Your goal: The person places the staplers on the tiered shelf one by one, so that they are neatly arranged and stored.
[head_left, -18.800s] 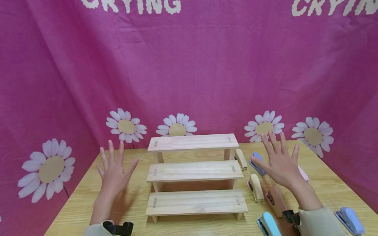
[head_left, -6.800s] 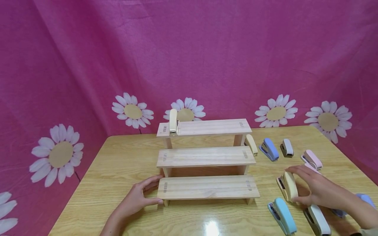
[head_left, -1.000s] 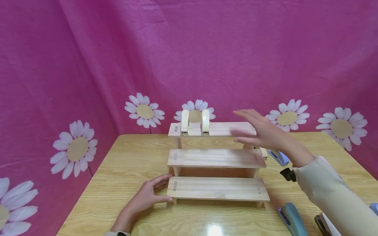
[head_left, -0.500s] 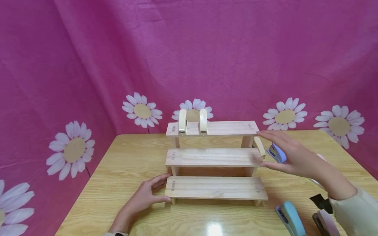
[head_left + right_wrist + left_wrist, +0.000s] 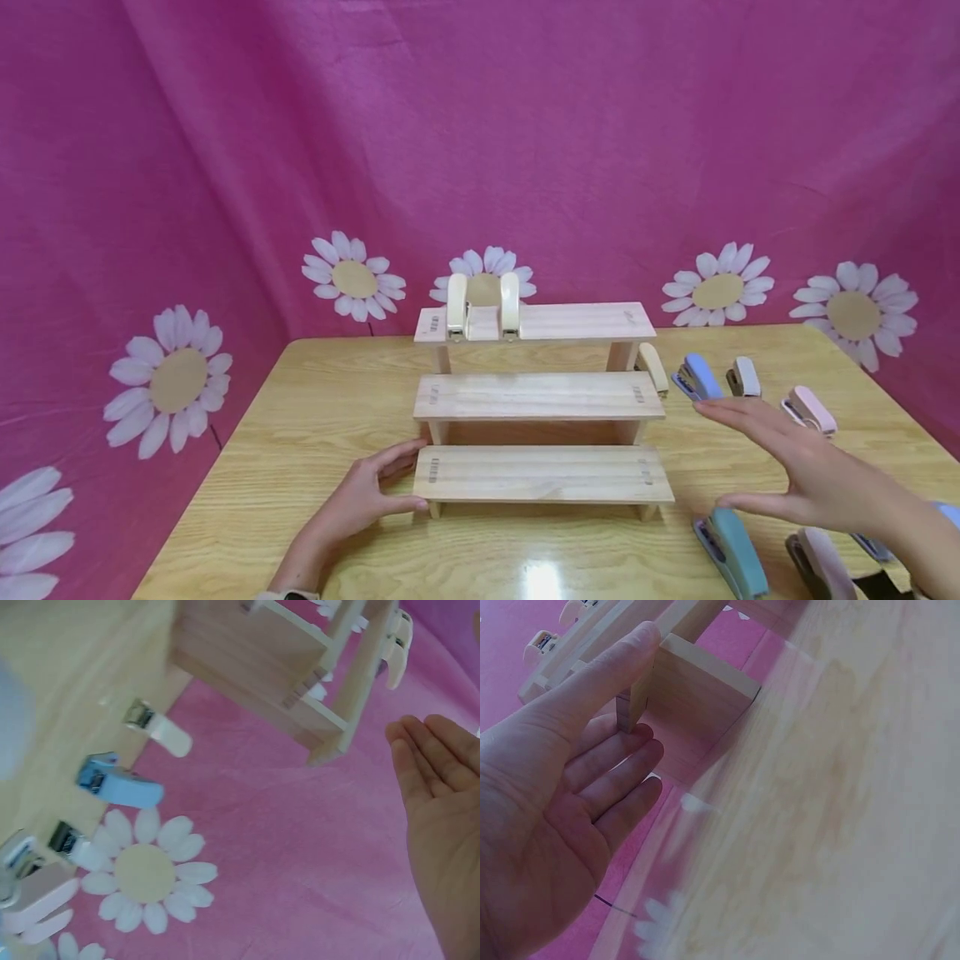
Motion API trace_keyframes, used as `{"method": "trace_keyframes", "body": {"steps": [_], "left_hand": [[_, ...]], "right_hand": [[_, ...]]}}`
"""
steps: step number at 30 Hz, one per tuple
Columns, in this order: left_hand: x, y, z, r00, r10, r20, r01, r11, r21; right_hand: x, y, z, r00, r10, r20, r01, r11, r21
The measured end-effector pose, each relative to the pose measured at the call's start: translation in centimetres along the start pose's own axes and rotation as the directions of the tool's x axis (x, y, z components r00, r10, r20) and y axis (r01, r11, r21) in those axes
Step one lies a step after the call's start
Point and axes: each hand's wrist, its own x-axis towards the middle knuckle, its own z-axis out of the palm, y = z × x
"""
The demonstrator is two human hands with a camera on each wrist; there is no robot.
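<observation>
A three-step wooden shelf (image 5: 540, 475) stands mid-table in the head view. On its top step, toward the left, two cream staplers (image 5: 457, 307) stand side by side. My left hand (image 5: 360, 500) holds the left end of the bottom step, thumb at the front edge and fingers behind; the left wrist view shows the thumb (image 5: 622, 664) against the wood. Over the right side of the table my right hand (image 5: 802, 467) is spread with nothing in it, thumb above a teal stapler (image 5: 738, 550). Nearby lies a pale pink stapler (image 5: 821, 562), partly beneath the hand.
Behind the right hand lie a yellowish stapler (image 5: 652, 369), a blue stapler (image 5: 697, 377), a greyish-white stapler (image 5: 746, 377) and a pink stapler (image 5: 810, 410). Another blue stapler (image 5: 873, 546) is mostly hidden under the forearm. A pink curtain (image 5: 480, 150) encloses the table's back and sides.
The second cream stapler has come onto the top step since several seconds ago. My right hand has moved from beside the top step down and right over the staplers. The left hand stays put.
</observation>
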Motion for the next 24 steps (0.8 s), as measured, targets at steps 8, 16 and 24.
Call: {"method": "trace_keyframes", "body": {"steps": [8,16,24], "left_hand": [[-0.1,-0.1,-0.1,1.0,-0.013,0.004,0.013,1.0,0.002],[-0.1,0.2,-0.1,1.0,-0.008,-0.001,0.008,1.0,0.016],[-0.1,0.3,0.0,1.0,0.003,-0.005,-0.003,1.0,0.009]], "right_hand": [[-3.7,-0.9,1.0,0.993,0.078,0.094,-0.076,0.997,-0.016],[-6.6,-0.8,2.0,0.922,0.229,0.311,-0.246,0.969,0.015],[-7.6,0.0,2.8,0.73,0.324,0.602,-0.503,0.851,0.152]]}}
